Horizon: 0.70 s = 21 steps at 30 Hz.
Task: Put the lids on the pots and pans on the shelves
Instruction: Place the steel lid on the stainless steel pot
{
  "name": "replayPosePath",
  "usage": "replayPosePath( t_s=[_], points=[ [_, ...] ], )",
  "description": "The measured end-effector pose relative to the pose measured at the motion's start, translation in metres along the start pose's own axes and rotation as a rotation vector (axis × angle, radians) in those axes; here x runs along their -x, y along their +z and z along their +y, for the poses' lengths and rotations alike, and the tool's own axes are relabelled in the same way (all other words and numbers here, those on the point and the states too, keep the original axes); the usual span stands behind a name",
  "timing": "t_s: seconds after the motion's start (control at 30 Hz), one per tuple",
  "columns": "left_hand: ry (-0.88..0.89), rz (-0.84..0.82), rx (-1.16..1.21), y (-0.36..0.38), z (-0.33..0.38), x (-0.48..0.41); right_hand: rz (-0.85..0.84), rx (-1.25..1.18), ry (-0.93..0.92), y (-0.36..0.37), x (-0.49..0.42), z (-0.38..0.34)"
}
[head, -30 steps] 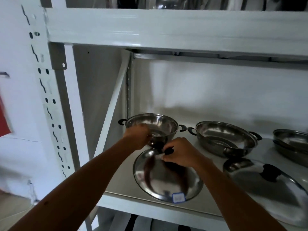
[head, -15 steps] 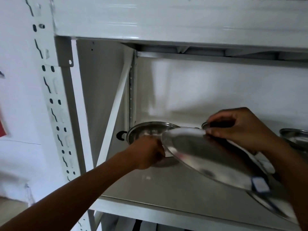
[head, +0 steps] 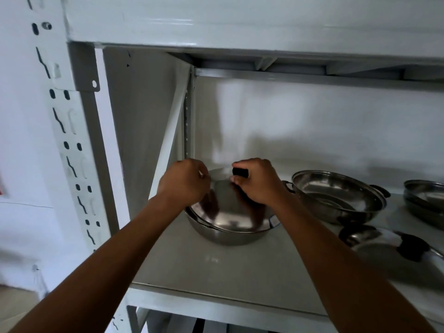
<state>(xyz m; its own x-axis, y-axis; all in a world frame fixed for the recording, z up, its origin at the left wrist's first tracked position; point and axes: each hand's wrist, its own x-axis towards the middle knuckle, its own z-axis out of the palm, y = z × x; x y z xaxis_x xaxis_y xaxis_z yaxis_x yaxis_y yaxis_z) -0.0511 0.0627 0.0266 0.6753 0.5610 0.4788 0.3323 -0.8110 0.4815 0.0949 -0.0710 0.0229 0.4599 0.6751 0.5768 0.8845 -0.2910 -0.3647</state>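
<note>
**Seating the first lid on the leftmost pot**

Your right hand [head: 258, 182] has its grip closed around the black knob [head: 240, 172] of the lid [head: 230, 210], which lies on the pot [head: 225, 234] at the left end of the shelf [head: 228, 267]. The lid appears slightly tilted, its near edge overlapping the pot's rim. Your left hand [head: 185, 183] has curled fingers at the lid's far left edge; whether they pinch the lid or the pot's rim cannot be told. To finish well, level the lid by the knob and centre it until the edge sits evenly all round, steadying the pot on the left. Just to the right stands an open pan [head: 336, 195], its handle near your right wrist, so keep that forearm clear. A second lid [head: 384, 246] lies in front of that pan, and another pan [head: 425, 198] is at the frame's right edge
</note>
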Motion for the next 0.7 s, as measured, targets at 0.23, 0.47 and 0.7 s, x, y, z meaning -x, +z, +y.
replayPosePath(
  t_s=[0.23, 0.47, 0.7],
  points=[
    [0.041, 0.041, 0.108, 0.015, 0.013, -0.006, -0.032, -0.023, 0.024, 0.020, -0.010, 0.005],
    [0.044, 0.019, 0.112, 0.019, 0.006, -0.008, -0.012, -0.045, -0.029, 0.027, -0.009, 0.002],
    [0.025, 0.031, 0.132, 0.026, -0.001, -0.008, 0.024, -0.014, -0.068, 0.030, -0.007, 0.004]
  ],
)
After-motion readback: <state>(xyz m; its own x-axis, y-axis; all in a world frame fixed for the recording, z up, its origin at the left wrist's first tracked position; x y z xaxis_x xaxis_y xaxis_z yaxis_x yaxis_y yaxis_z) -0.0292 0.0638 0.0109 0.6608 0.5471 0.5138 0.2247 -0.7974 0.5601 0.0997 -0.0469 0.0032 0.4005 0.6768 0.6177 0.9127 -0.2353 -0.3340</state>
